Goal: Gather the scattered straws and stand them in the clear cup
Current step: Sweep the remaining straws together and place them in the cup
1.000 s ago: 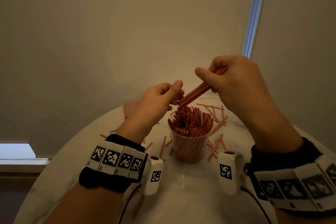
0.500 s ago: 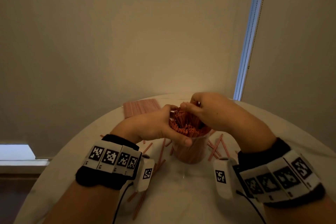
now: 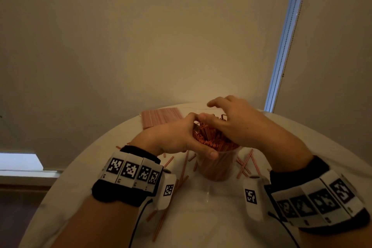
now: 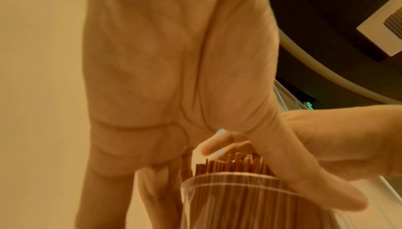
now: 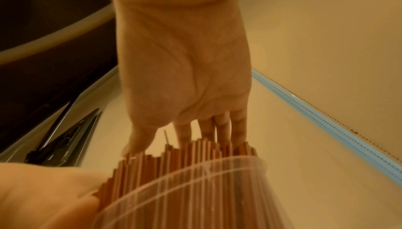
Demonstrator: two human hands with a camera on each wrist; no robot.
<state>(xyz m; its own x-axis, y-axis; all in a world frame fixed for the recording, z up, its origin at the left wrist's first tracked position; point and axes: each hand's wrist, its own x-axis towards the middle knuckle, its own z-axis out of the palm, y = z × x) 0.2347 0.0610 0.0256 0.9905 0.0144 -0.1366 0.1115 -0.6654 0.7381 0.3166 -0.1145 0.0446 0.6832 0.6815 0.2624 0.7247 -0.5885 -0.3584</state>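
A clear cup point(image 3: 217, 169) packed with upright red-and-white straws point(image 3: 209, 139) stands mid-table. My left hand point(image 3: 177, 137) grips the cup near its rim, thumb across the front and fingers round the far side. Seen from the left wrist, the thumb point(image 4: 304, 181) lies over the cup point(image 4: 239, 203). My right hand point(image 3: 231, 123) hovers palm down on the straw tops with its fingers spread and straight, holding nothing. From the right wrist, its fingers point(image 5: 222, 129) reach just past the straws point(image 5: 195, 150) in the cup point(image 5: 195, 198).
Loose straws point(image 3: 246, 161) lie on the white round table point(image 3: 201, 217) to the right of the cup, and more straws point(image 3: 161, 225) lie at the front left. A flat pack of straws point(image 3: 161, 117) sits at the far edge, near the wall.
A second ago both hands held a bundle of straws above the cup. The bundle went into the cup, my right hand let go and spread, and my left hand took hold of the cup.
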